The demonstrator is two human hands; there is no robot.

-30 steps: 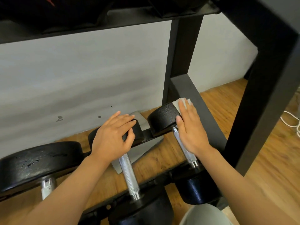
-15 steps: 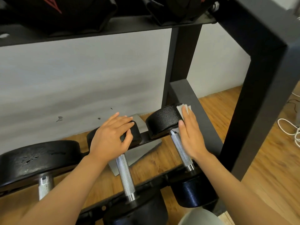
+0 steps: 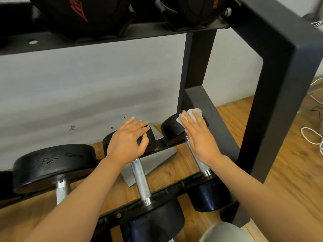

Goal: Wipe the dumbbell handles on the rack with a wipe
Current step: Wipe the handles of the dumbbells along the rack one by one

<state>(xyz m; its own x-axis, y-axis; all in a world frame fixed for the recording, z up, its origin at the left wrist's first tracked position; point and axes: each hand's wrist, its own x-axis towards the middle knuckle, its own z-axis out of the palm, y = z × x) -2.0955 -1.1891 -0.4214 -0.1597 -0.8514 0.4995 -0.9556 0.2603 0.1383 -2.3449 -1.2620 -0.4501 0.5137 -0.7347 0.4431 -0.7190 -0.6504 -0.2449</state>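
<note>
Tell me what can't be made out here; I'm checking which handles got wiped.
Head view only:
- Right dumbbell's handle: upper part hidden under the right hand.
- Wipe: mostly under that hand's fingers.
- Middle dumbbell's far head: covered by the left hand.
- Top-shelf weights: cut off by the top edge.

Handles (image 3: 142, 180): bright metal, knurled, shiny
Dumbbell heads (image 3: 52, 165): black, matt, pitted and chipped
Rack (image 3: 272, 95): dark metal, painted matt
Wipe (image 3: 194, 113): white, soft, crumpled
Floor (image 3: 288, 172): wood, smooth, lightly glossy
</note>
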